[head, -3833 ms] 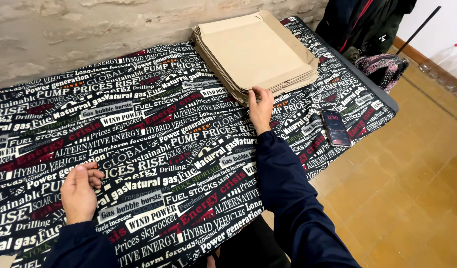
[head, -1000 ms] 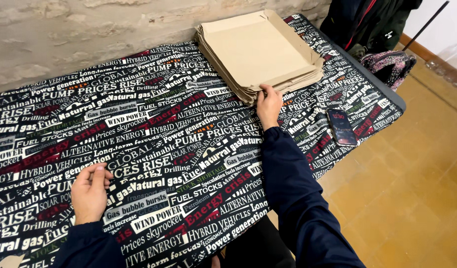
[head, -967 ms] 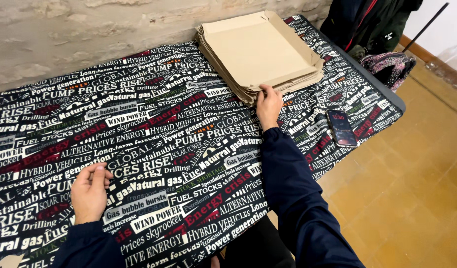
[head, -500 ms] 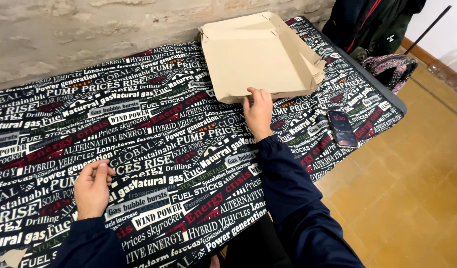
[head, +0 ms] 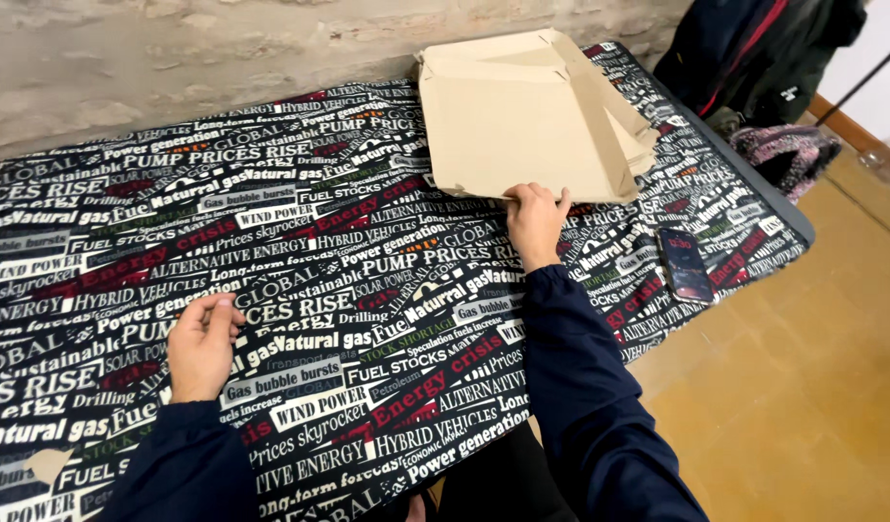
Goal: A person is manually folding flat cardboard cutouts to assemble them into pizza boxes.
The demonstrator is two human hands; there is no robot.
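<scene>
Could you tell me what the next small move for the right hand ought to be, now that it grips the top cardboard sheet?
Probably draw the top cardboard sheet toward the body. The right hand pinches its near edge, the sheet sits askew on the stack, and the left hand rests on bare tablecloth.

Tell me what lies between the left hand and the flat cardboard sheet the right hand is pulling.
Only the printed tablecloth; the head view shows nothing else between the left hand and the cardboard sheet.
</scene>
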